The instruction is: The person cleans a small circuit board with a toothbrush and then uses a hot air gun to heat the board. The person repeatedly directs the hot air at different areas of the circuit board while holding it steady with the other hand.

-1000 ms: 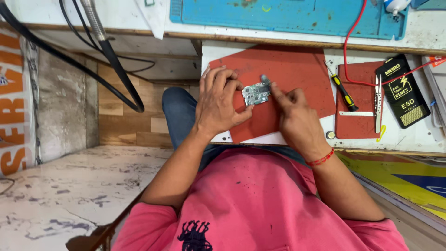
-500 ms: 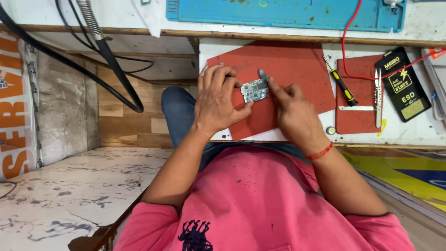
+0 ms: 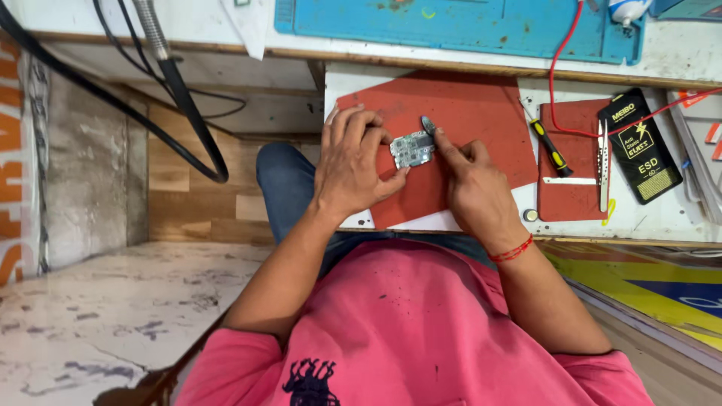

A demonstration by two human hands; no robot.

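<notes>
Circuit board (image 3: 412, 149) sits at frame centre on the large red mat (image 3: 481, 113), well inside its edges; left hand (image 3: 353, 167) pinches it with curled fingers; right hand (image 3: 472, 184) grips a thin metal tool (image 3: 429, 125) at the board's upper right corner; bare mat lies above; a screwdriver (image 3: 547, 147) and tweezers (image 3: 603, 164) rest at right.

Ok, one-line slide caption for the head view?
Left hand steadies a small grey-green circuit board on a red rubber mat while right hand works a thin metal tool at its edge.

White workbench (image 3: 662, 214) with two red mats (image 3: 481, 113) (image 3: 571, 162), blue mat (image 3: 451, 22), black packet (image 3: 641, 145).
</notes>
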